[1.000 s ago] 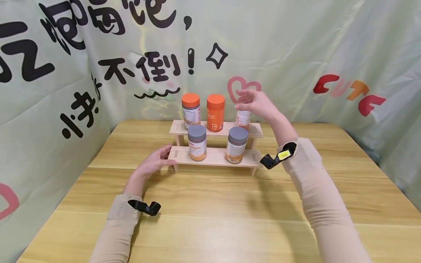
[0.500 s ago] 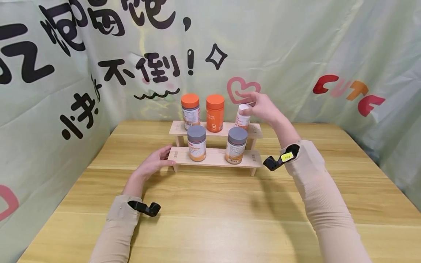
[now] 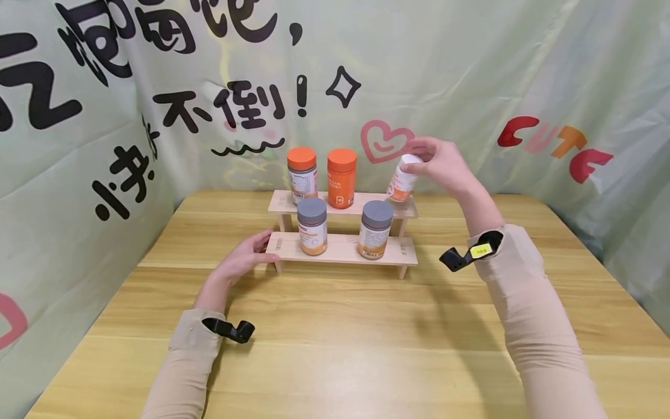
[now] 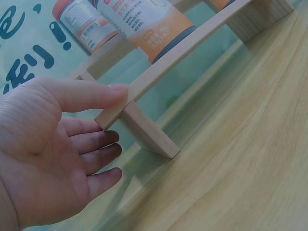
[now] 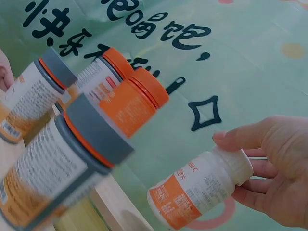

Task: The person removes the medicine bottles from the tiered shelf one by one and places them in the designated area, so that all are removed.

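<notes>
My right hand (image 3: 445,166) holds a small white pill bottle (image 3: 402,185) with an orange-and-white label by its cap. The bottle leans, its cap to the right, over the right end of the upper tier of a wooden two-step display rack (image 3: 342,249). In the right wrist view, thumb and fingers pinch the white cap (image 5: 235,163), and the bottle's base appears off the board. My left hand (image 3: 245,256) grips the left end of the lower tier. The left wrist view has the thumb (image 4: 98,95) on the board's edge and the other fingers behind and below it.
An orange-lidded jar (image 3: 302,177) and an all-orange jar (image 3: 342,180) stand on the upper tier. Two grey-lidded jars, one left (image 3: 312,227) and one right (image 3: 375,230), stand on the lower tier. A printed cloth (image 3: 450,70) hangs behind the wooden table (image 3: 335,337).
My right hand has taken the white bottle by its cap, then shifted it right and tilted it. The left hand and the rack have stayed in place.
</notes>
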Demonstrator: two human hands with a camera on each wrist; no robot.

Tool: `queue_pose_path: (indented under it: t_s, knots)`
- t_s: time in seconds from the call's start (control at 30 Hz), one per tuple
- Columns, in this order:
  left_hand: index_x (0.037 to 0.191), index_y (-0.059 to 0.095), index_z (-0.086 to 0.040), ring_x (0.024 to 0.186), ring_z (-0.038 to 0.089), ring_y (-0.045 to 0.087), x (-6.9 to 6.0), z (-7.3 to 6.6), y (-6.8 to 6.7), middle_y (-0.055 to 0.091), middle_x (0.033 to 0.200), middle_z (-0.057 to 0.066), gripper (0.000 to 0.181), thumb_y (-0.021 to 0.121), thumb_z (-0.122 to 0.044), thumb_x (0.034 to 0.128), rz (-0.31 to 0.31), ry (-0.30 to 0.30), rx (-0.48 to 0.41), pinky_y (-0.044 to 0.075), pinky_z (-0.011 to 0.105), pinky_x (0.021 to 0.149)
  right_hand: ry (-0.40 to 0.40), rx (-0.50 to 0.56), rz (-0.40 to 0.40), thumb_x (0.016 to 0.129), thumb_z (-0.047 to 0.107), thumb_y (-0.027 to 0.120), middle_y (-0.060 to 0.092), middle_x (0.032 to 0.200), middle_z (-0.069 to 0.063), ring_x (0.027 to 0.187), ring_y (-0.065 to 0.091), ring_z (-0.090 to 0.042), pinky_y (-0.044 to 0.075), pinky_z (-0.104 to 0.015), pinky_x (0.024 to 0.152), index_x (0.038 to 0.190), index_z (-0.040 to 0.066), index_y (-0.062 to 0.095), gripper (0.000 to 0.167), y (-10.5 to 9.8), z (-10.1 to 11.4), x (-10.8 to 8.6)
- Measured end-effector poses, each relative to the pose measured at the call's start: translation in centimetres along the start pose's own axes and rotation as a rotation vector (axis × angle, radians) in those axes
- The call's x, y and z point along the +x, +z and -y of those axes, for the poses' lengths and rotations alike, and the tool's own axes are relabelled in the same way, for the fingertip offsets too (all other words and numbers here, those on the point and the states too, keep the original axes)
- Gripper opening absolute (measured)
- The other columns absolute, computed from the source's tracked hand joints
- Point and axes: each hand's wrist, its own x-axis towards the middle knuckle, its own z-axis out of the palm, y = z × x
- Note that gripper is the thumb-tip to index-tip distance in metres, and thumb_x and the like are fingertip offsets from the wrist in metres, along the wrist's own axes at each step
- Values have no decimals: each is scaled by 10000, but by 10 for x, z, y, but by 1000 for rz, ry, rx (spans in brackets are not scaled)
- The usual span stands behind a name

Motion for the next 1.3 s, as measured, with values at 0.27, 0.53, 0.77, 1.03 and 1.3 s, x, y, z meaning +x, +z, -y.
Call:
queue_pose_path:
  t_s: [0.27,0.53,0.77,1.03,1.3]
  knots:
    - [1455,101,61,1362,385,172,0,0,-1,126,1503,247,800,618,-64,858,4,-6,10,158,466,1110,31,-87,-43,846,275,676,553,1234,-214,1049,532,-249,451,-217,761,1285,-8,521,545,-28,-17,-25]
    - [1456,95,58,1366,379,162,1,-1,-1,113,1508,240,806,618,-62,855,4,-24,7,152,464,1112,82,-147,-85,836,374,669,549,1226,-228,947,533,-130,442,-131,680,1285,4,527,599,-55,-47,-47]
    - [1459,92,54,1366,374,166,1,-1,0,115,1511,233,812,621,-62,854,3,-42,2,160,467,1111,141,-161,-96,837,431,644,536,1227,-238,883,508,-58,427,-151,687,1293,2,514,640,-66,-76,-67]
    - [1453,77,70,1364,391,154,-1,-3,0,99,1507,252,811,612,-46,854,6,-33,-13,154,473,1110,162,-185,-90,851,403,640,539,1199,-277,931,505,-184,427,-206,695,1277,-46,507,633,-56,-108,-74]
    - [1450,79,78,1363,388,163,1,0,0,111,1504,254,808,613,-39,854,8,-22,-22,158,468,1110,126,-207,-73,852,295,670,564,1165,-299,1009,549,-317,432,-136,648,1244,-76,530,558,-35,-135,-67]
